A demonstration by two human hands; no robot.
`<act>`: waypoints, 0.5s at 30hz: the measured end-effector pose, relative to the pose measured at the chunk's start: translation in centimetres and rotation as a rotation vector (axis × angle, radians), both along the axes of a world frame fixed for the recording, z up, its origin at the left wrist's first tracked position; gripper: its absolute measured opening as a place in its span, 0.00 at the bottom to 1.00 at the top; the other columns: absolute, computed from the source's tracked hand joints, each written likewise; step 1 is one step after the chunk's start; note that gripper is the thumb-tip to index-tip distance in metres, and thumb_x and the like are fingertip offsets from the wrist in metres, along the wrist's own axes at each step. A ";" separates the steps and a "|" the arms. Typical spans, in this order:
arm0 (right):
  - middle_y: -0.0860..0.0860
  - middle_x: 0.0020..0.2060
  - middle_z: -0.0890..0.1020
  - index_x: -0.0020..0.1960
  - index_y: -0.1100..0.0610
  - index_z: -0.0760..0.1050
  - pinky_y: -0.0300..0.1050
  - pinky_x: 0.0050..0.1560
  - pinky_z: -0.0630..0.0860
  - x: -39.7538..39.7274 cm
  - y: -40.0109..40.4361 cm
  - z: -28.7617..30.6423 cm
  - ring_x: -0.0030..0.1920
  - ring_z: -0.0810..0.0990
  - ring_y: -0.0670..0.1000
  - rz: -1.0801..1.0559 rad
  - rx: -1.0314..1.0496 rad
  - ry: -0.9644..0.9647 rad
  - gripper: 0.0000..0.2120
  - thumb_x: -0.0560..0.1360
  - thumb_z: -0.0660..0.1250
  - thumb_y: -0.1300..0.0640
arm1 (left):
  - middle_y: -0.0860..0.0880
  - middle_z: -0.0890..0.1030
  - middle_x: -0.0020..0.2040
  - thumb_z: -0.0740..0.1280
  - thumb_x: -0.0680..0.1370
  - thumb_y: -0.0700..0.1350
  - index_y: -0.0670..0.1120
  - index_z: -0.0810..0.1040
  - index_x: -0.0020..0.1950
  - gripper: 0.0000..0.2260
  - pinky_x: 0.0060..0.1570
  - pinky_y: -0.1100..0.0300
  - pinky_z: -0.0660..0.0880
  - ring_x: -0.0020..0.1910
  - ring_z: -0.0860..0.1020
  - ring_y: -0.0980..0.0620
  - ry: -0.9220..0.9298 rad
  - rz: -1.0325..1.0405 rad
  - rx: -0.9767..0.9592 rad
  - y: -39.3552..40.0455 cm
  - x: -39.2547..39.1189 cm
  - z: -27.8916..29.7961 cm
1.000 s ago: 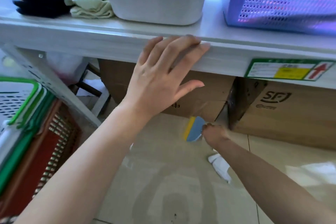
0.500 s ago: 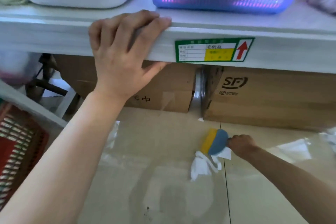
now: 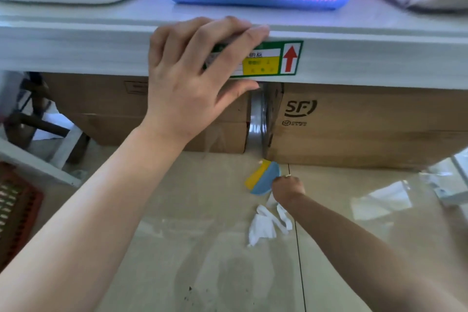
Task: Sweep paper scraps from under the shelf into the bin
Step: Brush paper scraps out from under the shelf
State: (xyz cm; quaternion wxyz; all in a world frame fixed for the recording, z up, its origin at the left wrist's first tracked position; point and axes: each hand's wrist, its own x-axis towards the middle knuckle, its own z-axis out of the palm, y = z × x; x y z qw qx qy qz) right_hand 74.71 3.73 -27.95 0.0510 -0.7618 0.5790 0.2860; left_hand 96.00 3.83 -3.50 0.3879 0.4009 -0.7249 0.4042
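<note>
Under the shelf (image 3: 354,63), whose edge the spread left hand (image 3: 192,83) grips, the right hand (image 3: 287,186) clutches a blue-yellow brush (image 3: 263,178); white paper scraps (image 3: 266,225) lie just behind that fist.

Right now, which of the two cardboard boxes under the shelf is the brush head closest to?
The right-hand box, printed with the SF logo. The brush sits just off its lower left corner; the plain box lies further left.
</note>
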 end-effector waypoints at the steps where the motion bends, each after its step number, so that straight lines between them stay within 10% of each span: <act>1: 0.54 0.60 0.79 0.62 0.59 0.74 0.44 0.58 0.74 -0.6 0.3 -0.3 0.62 0.77 0.55 -0.013 0.028 0.025 0.14 0.79 0.55 0.62 | 0.53 0.68 0.59 0.65 0.75 0.62 0.52 0.70 0.65 0.23 0.53 0.55 0.64 0.54 0.68 0.50 0.007 -0.003 -0.007 -0.2 0.0 0.0; 10: 0.51 0.61 0.78 0.64 0.56 0.72 0.43 0.58 0.75 -11.4 1.1 1.2 0.62 0.77 0.52 -0.148 0.096 0.146 0.15 0.79 0.57 0.57 | 0.51 0.69 0.58 0.66 0.75 0.61 0.50 0.71 0.64 0.22 0.52 0.55 0.64 0.53 0.68 0.48 0.049 -0.024 -0.015 -0.3 -0.4 -0.3; 15: 0.60 0.57 0.80 0.49 0.58 0.72 0.45 0.47 0.70 -14.4 0.5 2.8 0.58 0.77 0.58 -0.331 0.057 -0.205 0.11 0.82 0.54 0.55 | 0.51 0.68 0.58 0.66 0.76 0.60 0.51 0.70 0.64 0.22 0.53 0.54 0.64 0.53 0.67 0.48 0.070 -0.018 0.016 0.1 -0.5 -0.4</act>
